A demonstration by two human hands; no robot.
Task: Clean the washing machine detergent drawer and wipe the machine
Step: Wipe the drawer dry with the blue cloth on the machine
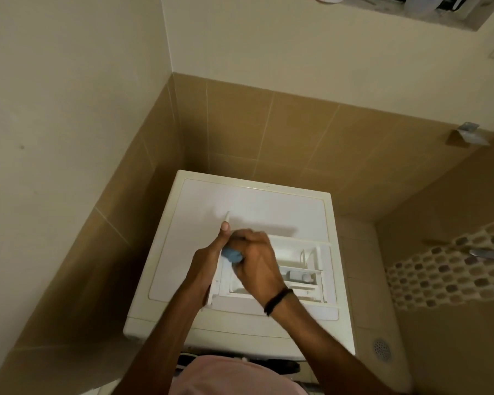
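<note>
Head view, looking straight down. Lying flat on the lid of the washing machine (240, 201), compartments up: the detergent drawer (303, 260), out of its slot. Removal done, then, by the look of it, and scrubbing of the drawer in hand.

Left hand (208, 260): set against the drawer's left wall, thumb straight and laid along that wall, pointing away from the body. Other fingers hidden behind the wall, so no telling how far curled; judged a bracing grip.

Right hand (257, 266): knuckles up, fingers curled round a blue cloth (231, 254) and pressing it down into the leftmost compartment. Cloth wedged between the right fingers and the left palm — touching both. Black band (277, 302) at the right wrist.

Relative to the fingers: drawer directly beneath the right fingertips and stretching off to their right; a grey-blue insert (297, 276) well to the right of them, apart from the cloth. Impossible to say whether those right-hand compartments are already clean.

Likely still to do: the remaining sections, returning the drawer to its slot, then wiping the machine itself. Bare white lid beyond the left thumb tip; front panel below the wrists, mostly hidden by the forearms. Floor drain (382, 348) far off to the right.
</note>
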